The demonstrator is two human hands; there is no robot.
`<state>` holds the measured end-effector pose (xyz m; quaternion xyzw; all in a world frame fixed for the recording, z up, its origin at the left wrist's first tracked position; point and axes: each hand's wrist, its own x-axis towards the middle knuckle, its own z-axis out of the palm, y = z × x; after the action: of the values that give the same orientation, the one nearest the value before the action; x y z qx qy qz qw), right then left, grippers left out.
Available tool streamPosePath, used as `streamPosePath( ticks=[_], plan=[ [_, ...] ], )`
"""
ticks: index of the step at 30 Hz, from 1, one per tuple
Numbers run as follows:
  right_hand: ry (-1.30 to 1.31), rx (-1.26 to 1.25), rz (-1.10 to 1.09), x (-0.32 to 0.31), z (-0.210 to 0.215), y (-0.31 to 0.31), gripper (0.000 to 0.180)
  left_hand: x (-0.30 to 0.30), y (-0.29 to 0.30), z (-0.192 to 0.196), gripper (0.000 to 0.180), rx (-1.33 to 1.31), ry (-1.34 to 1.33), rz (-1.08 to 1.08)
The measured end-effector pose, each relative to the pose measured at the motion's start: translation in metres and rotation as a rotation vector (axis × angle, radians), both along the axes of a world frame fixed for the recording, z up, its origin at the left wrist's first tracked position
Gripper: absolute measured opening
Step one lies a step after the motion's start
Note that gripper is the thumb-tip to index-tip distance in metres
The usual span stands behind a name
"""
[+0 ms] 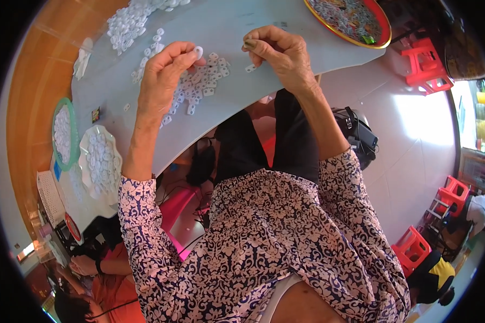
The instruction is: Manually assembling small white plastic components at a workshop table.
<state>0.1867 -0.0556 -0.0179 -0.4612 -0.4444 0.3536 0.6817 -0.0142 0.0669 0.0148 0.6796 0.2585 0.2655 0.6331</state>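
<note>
My left hand (167,72) is over the grey table, thumb and forefinger pinching a small white round plastic piece (198,52). Beneath it lie many loose small white plastic pieces with dark holes (199,86), spread toward the table's near edge. My right hand (283,54) is to the right, apart from the left, its thumb and forefinger pressed together. Whatever is in that pinch is too small to make out. Just below those fingers one small white piece with two dark dots (250,68) shows against the table.
A red tray with a gold rim (387,32) holds small metallic bits at the far right. White round pieces (126,29) are heaped at the far left. Left stand a scalloped white dish (118,167) and a green basket (56,116), both filled. A person in orange (116,293) sits lower left.
</note>
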Motion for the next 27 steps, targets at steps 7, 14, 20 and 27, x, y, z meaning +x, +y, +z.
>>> streamPosePath(
  ticks=[7, 14, 20, 27],
  plan=[
    [0.125, 0.055, 0.012, -0.004, 0.001, 0.004, 0.019, 0.036, -0.022, -0.004, 0.022, 0.076, 0.010, -0.034],
    [0.016, 0.035, 0.021, 0.000, 0.000, 0.001, 0.016, 0.055, -0.034, -0.001, 0.018, 0.066, -0.051, 0.004],
    [0.015, 0.009, -0.007, -0.001, 0.000, 0.001, 0.017, 0.053, -0.036, -0.007, 0.020, 0.052, -0.110, 0.021],
    [0.027, 0.019, -0.023, -0.002, 0.002, 0.003, 0.020, 0.049, -0.030, -0.012, 0.023, 0.087, -0.066, 0.034]
  ],
)
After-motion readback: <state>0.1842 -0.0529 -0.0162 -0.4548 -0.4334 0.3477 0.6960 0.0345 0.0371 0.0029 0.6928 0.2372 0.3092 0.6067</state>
